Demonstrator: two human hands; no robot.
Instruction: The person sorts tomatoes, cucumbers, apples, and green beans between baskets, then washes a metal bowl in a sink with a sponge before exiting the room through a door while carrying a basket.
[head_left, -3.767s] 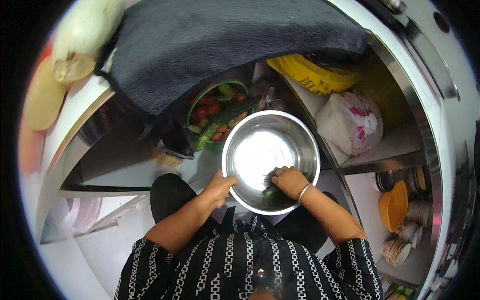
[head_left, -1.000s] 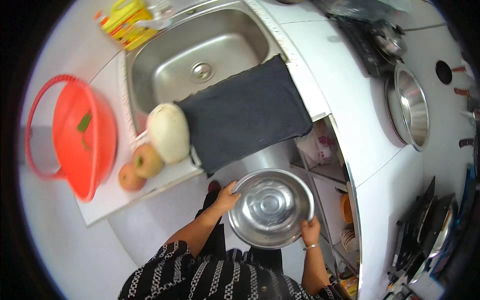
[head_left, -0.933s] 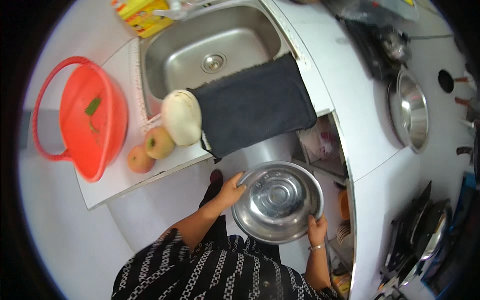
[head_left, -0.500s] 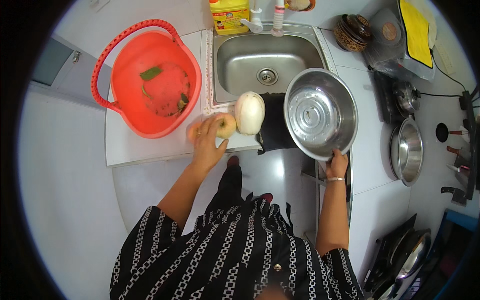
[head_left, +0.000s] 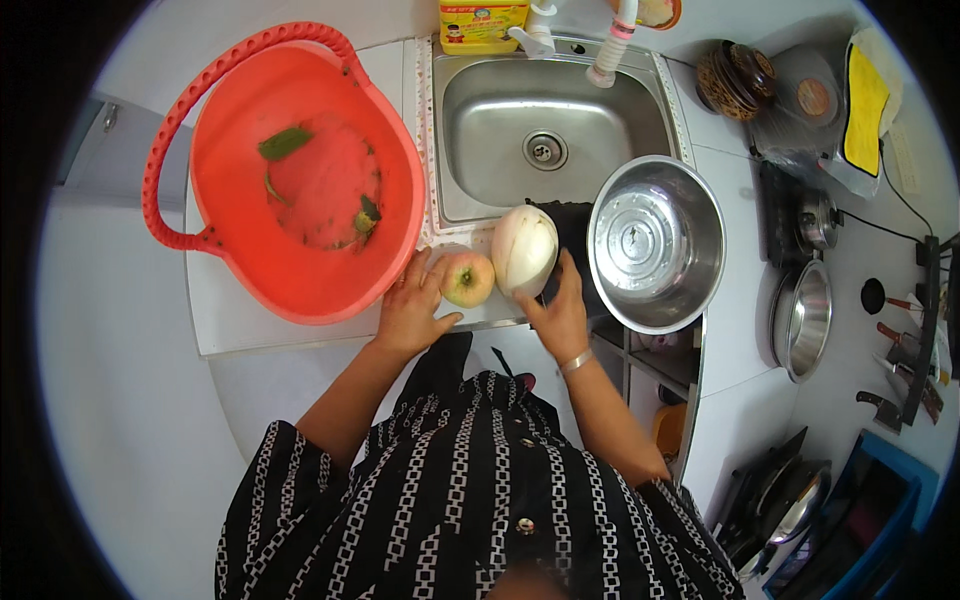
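A pale, oblong vegetable (head_left: 526, 248), layered at its surface, lies at the counter's front edge below the sink. My right hand (head_left: 560, 315) has its thumb and fingers round the vegetable's lower right end. To the left of it sits a yellow-red apple (head_left: 467, 279). My left hand (head_left: 408, 308) rests open beside the apple, against the rim of a red plastic basket (head_left: 300, 190); anything under its palm is hidden. Green leaf scraps (head_left: 285, 143) lie in the basket. Right of my right hand stands a steel basin (head_left: 655, 245), out of my grasp.
A steel sink (head_left: 480, 120) with a white tap (head_left: 534, 38) is beyond the vegetable, a yellow jug (head_left: 482, 25) behind it. Black cloth (head_left: 578, 235) lies beside the basin. Further right are another steel basin (head_left: 803, 320), a lidded pot (head_left: 818, 220) and hanging knives (head_left: 880, 408).
My right hand has let go of the steel basin, which now stands tilted less, and has moved left to the pale vegetable. My left hand has shifted slightly off the apple.
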